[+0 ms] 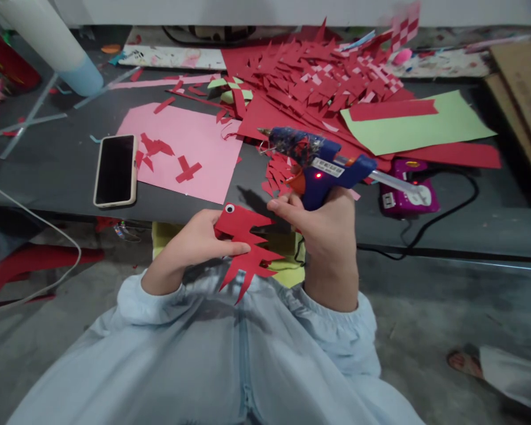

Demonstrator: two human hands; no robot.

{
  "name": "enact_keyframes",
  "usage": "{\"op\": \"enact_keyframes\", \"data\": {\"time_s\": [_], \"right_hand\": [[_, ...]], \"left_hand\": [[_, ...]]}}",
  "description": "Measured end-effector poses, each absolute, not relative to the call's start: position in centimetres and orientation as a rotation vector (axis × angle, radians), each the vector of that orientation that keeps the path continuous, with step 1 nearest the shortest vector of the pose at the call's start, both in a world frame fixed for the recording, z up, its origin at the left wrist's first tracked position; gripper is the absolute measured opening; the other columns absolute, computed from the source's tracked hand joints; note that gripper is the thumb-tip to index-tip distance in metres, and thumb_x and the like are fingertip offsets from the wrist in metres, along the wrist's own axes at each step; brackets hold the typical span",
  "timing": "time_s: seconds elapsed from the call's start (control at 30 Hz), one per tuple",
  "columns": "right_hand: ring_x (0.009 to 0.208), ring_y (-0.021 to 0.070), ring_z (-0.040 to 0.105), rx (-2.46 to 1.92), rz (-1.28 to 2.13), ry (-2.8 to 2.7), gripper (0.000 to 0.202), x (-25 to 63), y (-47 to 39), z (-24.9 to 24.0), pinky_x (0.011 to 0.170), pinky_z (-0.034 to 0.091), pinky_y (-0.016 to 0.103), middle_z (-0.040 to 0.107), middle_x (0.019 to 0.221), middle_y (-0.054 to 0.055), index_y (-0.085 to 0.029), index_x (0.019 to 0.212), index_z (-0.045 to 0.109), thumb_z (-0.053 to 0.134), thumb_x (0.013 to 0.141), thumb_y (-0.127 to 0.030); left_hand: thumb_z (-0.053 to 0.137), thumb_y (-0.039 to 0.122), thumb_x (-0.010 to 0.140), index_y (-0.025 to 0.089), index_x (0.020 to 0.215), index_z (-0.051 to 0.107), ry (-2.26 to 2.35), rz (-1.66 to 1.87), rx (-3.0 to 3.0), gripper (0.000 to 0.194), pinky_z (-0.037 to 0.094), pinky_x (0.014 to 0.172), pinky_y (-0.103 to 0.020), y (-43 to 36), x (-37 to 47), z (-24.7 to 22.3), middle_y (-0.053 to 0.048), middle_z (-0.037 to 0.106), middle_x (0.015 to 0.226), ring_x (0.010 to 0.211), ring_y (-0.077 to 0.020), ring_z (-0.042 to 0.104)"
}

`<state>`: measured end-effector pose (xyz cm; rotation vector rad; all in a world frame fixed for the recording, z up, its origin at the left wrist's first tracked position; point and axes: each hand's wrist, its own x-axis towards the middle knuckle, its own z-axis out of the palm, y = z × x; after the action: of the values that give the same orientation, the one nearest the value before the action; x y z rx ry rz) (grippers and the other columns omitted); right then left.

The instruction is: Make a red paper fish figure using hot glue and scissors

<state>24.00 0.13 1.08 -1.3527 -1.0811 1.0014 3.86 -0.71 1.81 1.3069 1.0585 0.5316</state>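
Pinched in my left hand [203, 239] is a red paper cutout [252, 251] with jagged, spiky edges and a googly eye [229, 208] near its upper left corner. It is held just off the table's front edge, over my lap. My right hand [323, 224] grips a blue hot glue gun [321, 162] by its handle, with a finger near the orange trigger [295, 180]. A red light glows on its side, glue strings cling around the front, and a clear glue stick [392, 180] sticks out the back. The nozzle points left, above the table and apart from the cutout.
Red and pink-checked paper pieces [318, 77] heap at the back. A pink sheet [199, 147] bears red scraps, beside a phone [115, 171]. Green paper [425, 130], a purple box [409, 189] with a black cable [460, 218], and cardboard [522, 88] lie right. A white cylinder [57, 47] stands left.
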Motion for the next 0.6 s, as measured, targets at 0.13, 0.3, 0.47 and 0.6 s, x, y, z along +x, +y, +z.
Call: {"op": "enact_keyframes", "data": {"time_s": [0.13, 0.3, 0.47, 0.6], "right_hand": [[0.059, 0.0199, 0.068, -1.355, 1.183, -1.124, 0.034, 23.5, -0.2, 1.4, 0.057, 0.058, 0.031, 0.052, 0.049, -0.007, -0.021, 0.066, 0.058, 0.089, 0.053, -0.022], [0.057, 0.0171, 0.067, -1.374, 1.234, -1.134, 0.030, 22.9, -0.3, 1.1, 0.054, 0.056, 0.026, 0.049, 0.048, -0.009, -0.021, 0.063, 0.055, 0.083, 0.055, -0.016], [0.054, 0.0143, 0.063, -1.390, 1.083, -1.126, 0.040, 23.5, 0.2, 0.7, 0.053, 0.053, 0.025, 0.048, 0.048, -0.007, -0.022, 0.048, 0.042, 0.080, 0.059, -0.016], [0.051, 0.0124, 0.058, -1.381, 0.945, -1.079, 0.042, 24.2, 0.5, 0.7, 0.055, 0.053, 0.028, 0.047, 0.048, -0.007, -0.023, 0.050, 0.040, 0.082, 0.061, -0.020]], "left_hand": [[0.085, 0.033, 0.067, 0.015, 0.088, 0.074, 1.073, 0.528, 1.314, 0.030, 0.053, 0.066, -0.028, -0.6, 4.0, 1.4, -0.001, 0.074, 0.077, 0.068, -0.0172, 0.067], [0.084, 0.034, 0.066, 0.015, 0.086, 0.072, 1.077, 0.510, 1.319, 0.030, 0.051, 0.062, -0.026, -0.5, 4.1, 0.9, 0.001, 0.071, 0.072, 0.064, -0.0151, 0.064], [0.085, 0.035, 0.067, 0.014, 0.094, 0.074, 1.028, 0.505, 1.300, 0.036, 0.055, 0.072, -0.028, -0.4, 3.9, 0.8, -0.002, 0.076, 0.086, 0.076, -0.0176, 0.069], [0.085, 0.036, 0.069, 0.014, 0.105, 0.076, 1.006, 0.516, 1.285, 0.044, 0.058, 0.078, -0.031, -0.3, 3.8, 0.7, -0.005, 0.079, 0.096, 0.085, -0.0206, 0.072]]}}
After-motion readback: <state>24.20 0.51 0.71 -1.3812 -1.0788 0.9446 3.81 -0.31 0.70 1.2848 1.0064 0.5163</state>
